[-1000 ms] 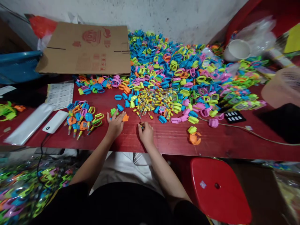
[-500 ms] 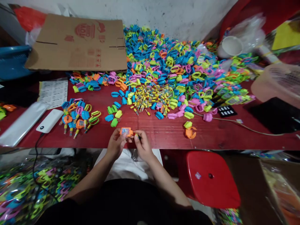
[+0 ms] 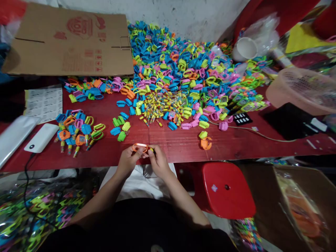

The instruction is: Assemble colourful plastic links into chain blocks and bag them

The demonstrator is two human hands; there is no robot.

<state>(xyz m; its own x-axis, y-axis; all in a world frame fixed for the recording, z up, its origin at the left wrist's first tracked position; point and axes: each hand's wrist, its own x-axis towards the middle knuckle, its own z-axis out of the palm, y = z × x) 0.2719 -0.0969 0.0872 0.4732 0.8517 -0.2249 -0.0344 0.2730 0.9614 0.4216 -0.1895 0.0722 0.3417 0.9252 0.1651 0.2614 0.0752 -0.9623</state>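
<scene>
My left hand [image 3: 128, 161] is closed on an orange toy watch [image 3: 140, 145], tilted so its case shows edge-on. My right hand [image 3: 159, 163] pinches a small yellow-ended tube [image 3: 151, 149] at the right end of the watch; fingers hide most of it, and whether it is fixed to the strap I cannot tell. Beyond my hands lies a heap of small clear tubes with yellow ends [image 3: 162, 105]. To the left, a pile of toy watches [image 3: 76, 127] has similar tubes sticking out of it. Loose green and blue watches [image 3: 119, 121] lie just past my left hand.
A large heap of coloured toy watches [image 3: 183, 66] leans against the wall beside a cardboard box [image 3: 70, 42]. On the red table [image 3: 178, 147] are a white power bank [image 3: 42, 137], a pink basket [image 3: 280, 91] and an orange watch [image 3: 205, 143]. A red stool [image 3: 228, 196] stands at right.
The orange watch has been tilted from its face showing to edge-on. Both hands stay together at the table's front edge. My view has shifted slightly to the right.
</scene>
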